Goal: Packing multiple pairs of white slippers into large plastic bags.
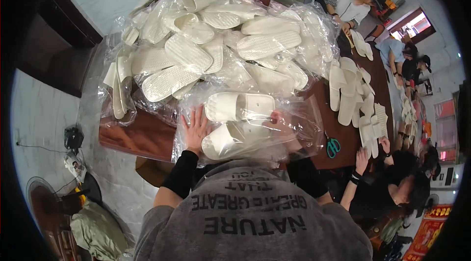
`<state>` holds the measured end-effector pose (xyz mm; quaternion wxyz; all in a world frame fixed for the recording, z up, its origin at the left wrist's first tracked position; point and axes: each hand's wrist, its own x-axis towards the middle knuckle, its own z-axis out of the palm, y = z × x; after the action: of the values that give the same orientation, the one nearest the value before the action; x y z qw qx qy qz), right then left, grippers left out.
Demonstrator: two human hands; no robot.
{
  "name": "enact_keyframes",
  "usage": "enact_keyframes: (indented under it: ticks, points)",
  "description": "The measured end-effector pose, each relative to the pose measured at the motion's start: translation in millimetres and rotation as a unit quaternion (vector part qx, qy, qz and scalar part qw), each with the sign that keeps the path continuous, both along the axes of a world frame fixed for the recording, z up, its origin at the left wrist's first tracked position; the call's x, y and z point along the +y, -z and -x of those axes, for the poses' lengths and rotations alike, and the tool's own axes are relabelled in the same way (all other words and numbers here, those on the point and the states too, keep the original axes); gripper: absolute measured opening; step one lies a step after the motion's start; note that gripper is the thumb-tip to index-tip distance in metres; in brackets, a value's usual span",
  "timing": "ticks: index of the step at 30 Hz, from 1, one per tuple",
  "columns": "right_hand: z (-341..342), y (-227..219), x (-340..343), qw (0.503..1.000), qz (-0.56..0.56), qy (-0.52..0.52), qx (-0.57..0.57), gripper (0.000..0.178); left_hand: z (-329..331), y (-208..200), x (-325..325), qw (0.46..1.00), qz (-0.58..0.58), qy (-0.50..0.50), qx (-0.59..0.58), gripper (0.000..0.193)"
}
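Note:
A pair of white slippers lies side by side in a clear plastic bag (309, 126) in front of me. The far slipper (223, 106) and the near slipper (223, 141) both have their toes to the left. My left hand (197, 127) rests on the plastic by the toes, open with its fingers spread. At the heel end, my right hand (283, 122) shows through the clear plastic. Its fingers are curled against the heel of the far slipper, partly blurred by the film. Both forearms wear black sleeves.
Beyond my hands, a large heap of bagged white slippers (189, 52) covers the brown table (137, 133). Green-handled scissors (333, 147) lie to the right. Loose slippers (349, 91) spread farther right, where a co-worker's hands (362, 160) touch one. Other people sit beyond.

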<state>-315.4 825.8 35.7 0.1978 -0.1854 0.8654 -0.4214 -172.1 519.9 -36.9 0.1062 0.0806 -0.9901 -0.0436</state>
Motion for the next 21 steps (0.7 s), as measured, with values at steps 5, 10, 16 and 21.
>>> enact_keyframes:
  ticks: [5, 10, 16, 21]
  points:
    - [-25.7, -31.5, 10.7, 0.98, 0.168, 0.083, -0.071, 0.052, -5.2, 3.1, -2.1, 1.0, -0.011, -0.011, -0.022, 0.051]
    - [-20.0, -45.5, 1.1, 0.979, 0.145, 0.062, -0.126, 0.063, -5.0, 6.1, -1.4, 1.0, -0.028, -0.007, 0.0, 0.048]
    - [-3.8, -58.1, -32.1, 0.992, -0.057, -0.01, -0.114, 0.044, -10.2, 13.4, -5.6, 1.0, -0.014, 0.005, -0.021, 0.055]
    - [-3.4, 30.1, 5.0, 0.88, 0.294, 0.051, -0.371, 0.044, -2.4, 5.4, -9.8, 0.999, -0.045, -0.006, -0.01, 0.062]
